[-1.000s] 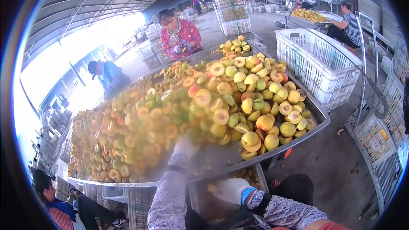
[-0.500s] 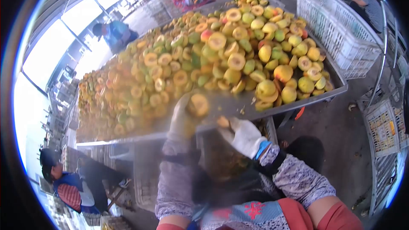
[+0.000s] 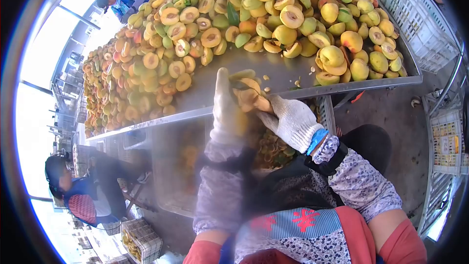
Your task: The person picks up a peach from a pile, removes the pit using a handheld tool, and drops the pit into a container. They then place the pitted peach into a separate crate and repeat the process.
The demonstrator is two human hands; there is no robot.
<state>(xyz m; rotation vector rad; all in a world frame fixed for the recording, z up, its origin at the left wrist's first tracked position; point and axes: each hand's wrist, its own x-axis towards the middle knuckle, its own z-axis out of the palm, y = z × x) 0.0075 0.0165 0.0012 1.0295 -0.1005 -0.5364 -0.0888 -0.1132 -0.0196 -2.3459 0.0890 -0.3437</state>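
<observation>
My left hand [image 3: 225, 105], in a pale glove, is raised at the near edge of a metal table [image 3: 205, 80], with its thumb up and fingers curled round a yellow peach [image 3: 244, 75]. The peach is partly hidden by fingers. My right hand [image 3: 293, 120] wears a white knitted glove with bare fingertips and a blue band at the wrist. Its fingers press against the same peach from the right; whether a small tool is among them cannot be made out. Beyond both hands lies a big heap of halved peaches [image 3: 264, 12], cut faces showing.
A crate of fruit [image 3: 273, 151] stands below the table edge, in front of my lap. White plastic crates [image 3: 410, 14] stand at the right. One person [image 3: 88, 190] sits at the left; another person [image 3: 124, 1] is beyond the heap. A small crate [image 3: 141, 239] is at the lower left.
The view has tilted down. Both hands have come together at the peach; before, the right hand was apart from the left, which held a halved peach.
</observation>
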